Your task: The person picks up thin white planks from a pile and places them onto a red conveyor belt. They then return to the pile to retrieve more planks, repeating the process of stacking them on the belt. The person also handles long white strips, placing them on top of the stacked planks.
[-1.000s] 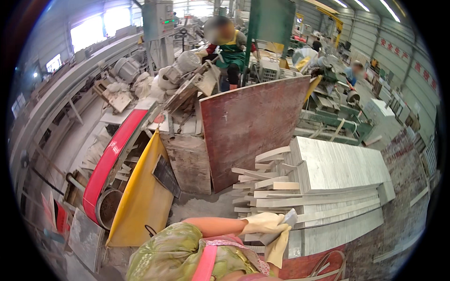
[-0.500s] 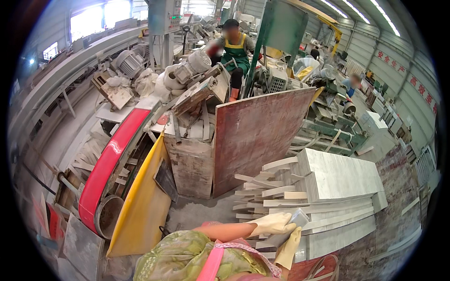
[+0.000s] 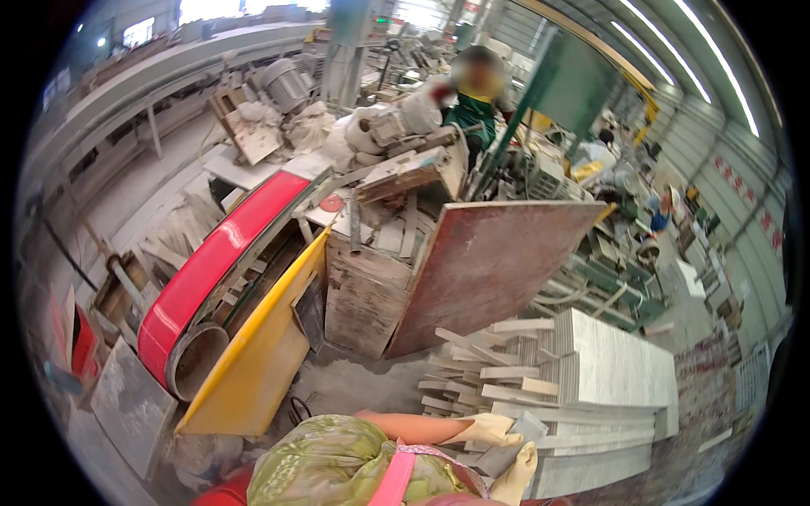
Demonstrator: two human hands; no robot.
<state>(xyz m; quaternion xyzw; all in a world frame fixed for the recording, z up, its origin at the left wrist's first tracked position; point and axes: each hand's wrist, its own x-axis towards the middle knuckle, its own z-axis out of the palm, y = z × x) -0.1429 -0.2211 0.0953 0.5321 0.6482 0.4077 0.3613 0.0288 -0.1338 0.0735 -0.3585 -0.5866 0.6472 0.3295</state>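
Note:
Pale cream gloves cover both my hands, close together at the lower right of the head view. Between them is a flat grey piece with a smooth face, its kind unclear. My left hand reaches in from the left, its fingers closed on the upper side of the piece. From below, my right hand grips the lower side with its fingers pointing up. Just beyond the hands lies a stack of pale stone strips, with several narrow strips jutting out toward the left. The fingertips are small and partly blurred.
A reddish-brown board leans ahead, beside a wooden box. At left stand a yellow panel and a machine with a red guard. A person in green overalls is behind the machinery. A green post rises nearby.
My view has turned and tilted, shifting the surroundings in the picture. My hands, with the grey piece between them, sit slightly lower. The person in green overalls appears lower and further right.

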